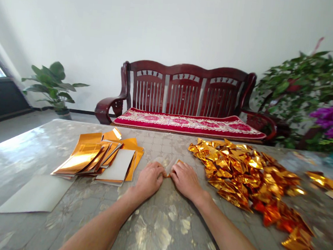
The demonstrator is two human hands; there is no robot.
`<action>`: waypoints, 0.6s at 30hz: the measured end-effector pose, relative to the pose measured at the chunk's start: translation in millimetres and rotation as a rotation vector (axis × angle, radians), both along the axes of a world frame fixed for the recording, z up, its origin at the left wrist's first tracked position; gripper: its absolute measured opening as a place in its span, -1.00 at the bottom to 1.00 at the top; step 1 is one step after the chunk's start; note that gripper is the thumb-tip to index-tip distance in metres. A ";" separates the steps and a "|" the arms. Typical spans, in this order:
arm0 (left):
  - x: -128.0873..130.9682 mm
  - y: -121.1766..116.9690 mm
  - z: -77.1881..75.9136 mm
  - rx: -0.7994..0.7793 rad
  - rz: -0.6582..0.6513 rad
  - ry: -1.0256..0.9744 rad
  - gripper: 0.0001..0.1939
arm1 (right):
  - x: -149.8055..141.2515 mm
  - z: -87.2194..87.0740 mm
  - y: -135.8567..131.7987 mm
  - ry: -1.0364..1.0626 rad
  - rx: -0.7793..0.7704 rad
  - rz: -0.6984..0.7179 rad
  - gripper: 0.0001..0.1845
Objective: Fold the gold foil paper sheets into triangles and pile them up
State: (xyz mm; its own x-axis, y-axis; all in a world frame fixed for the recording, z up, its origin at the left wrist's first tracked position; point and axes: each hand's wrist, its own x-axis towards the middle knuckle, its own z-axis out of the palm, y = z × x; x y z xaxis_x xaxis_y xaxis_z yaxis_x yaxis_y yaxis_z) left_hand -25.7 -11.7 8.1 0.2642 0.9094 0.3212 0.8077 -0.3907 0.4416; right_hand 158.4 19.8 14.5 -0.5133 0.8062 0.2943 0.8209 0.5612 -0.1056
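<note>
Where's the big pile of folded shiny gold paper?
In the head view, the pile of folded gold paper lies on the right side of the table, to the right of the right hand.

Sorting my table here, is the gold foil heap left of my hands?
No, the gold foil heap lies right of your right hand.

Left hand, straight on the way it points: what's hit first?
Likely the small paper piece at the left hand's fingertips, then the right hand; exact depth is unclear.
</note>
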 end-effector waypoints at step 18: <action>18.0 -3.7 9.9 -0.058 0.211 0.079 -0.83 | -0.8 3.0 -1.5 -0.023 -0.008 0.006 -0.89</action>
State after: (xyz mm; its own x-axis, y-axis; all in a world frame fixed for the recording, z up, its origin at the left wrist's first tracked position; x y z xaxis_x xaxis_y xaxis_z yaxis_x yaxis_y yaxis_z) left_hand -7.7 -15.4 18.0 0.0886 0.9634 0.2529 0.9016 -0.1855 0.3907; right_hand 157.6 18.3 17.5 -0.5251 0.8051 0.2759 0.8196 0.5657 -0.0910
